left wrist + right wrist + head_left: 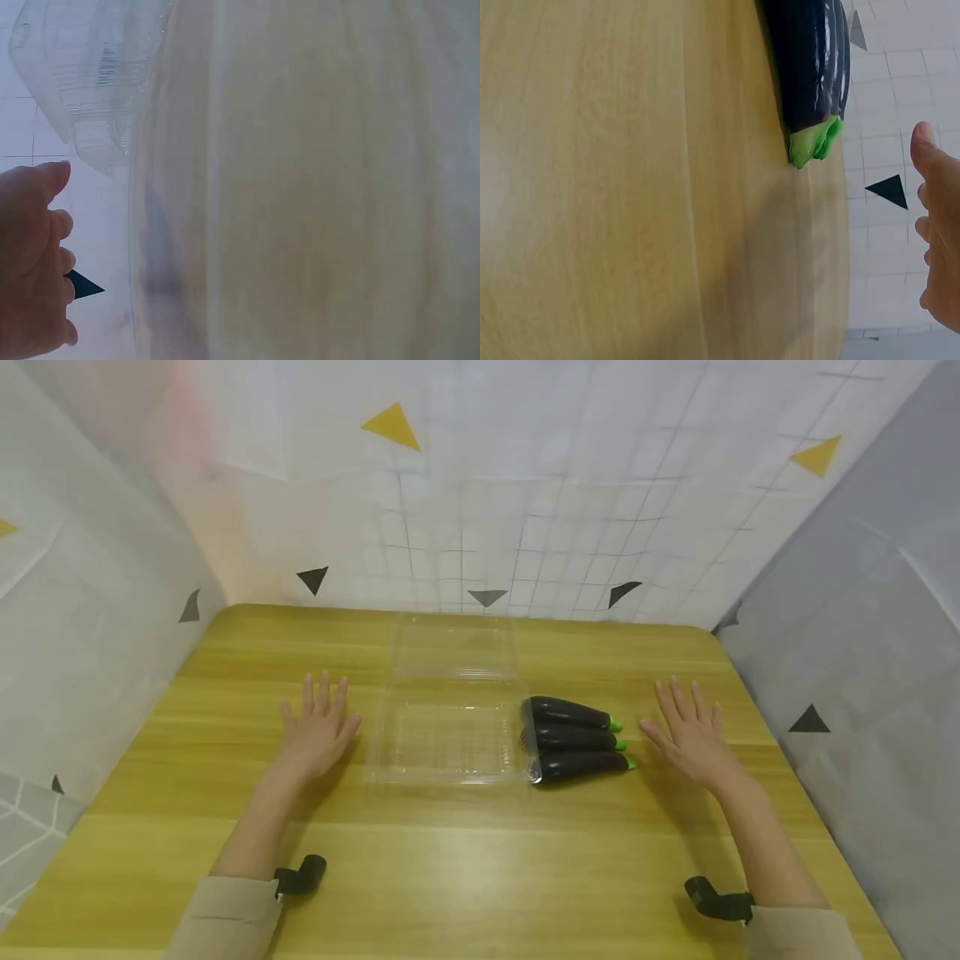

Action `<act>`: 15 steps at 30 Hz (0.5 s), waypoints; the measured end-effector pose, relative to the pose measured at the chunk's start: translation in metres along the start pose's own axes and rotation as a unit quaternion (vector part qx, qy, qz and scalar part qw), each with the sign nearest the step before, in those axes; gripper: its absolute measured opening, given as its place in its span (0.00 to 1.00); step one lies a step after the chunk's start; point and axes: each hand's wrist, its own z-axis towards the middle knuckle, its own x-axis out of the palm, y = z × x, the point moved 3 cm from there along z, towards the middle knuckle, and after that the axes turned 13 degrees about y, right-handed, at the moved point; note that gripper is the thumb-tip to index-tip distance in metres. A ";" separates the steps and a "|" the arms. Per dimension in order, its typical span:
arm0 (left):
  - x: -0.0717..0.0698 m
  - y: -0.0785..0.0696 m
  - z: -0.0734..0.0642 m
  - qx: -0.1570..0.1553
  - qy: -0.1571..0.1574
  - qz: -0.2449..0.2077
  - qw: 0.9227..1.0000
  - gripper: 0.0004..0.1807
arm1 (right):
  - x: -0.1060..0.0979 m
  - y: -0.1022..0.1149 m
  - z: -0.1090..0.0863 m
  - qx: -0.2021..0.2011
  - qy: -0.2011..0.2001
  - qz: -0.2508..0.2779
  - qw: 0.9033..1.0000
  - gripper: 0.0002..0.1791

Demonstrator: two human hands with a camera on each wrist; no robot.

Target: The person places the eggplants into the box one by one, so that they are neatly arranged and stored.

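A clear plastic clamshell container (450,777) lies with its lid (455,643) folded back toward the wall; part of it shows in the left wrist view. Three dark eggplants (577,737) with green stem ends lie side by side at its right edge, stems pointing right. Whether their left ends touch the plastic I cannot tell. Left of the container, my left hand (315,739) is spread, palm down, holding nothing. My right hand (692,739) is likewise spread to the right of the stems, apart from them. In the right wrist view the nearest eggplant (802,67) shows its green end.
The wooden table (465,868) has rounded far corners. White patterned sheeting (480,527) rises behind it, with more along both sides. A black wrist mount (303,875) sits on the left forearm and another black mount (716,902) on the right.
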 end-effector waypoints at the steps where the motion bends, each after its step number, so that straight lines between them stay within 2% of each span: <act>1: -0.001 -0.001 0.000 0.000 -0.001 0.001 1.000 0.37 | -0.001 0.001 0.000 -0.002 -0.003 -0.002 1.000 0.41; 6: -0.004 -0.003 0.002 0.003 0.001 0.002 1.000 0.39 | -0.005 0.007 0.001 -0.018 -0.017 -0.009 1.000 0.41; 15: -0.002 -0.001 0.001 0.015 0.006 -0.002 1.000 0.43 | -0.004 0.018 0.003 -0.029 -0.010 -0.007 0.999 0.44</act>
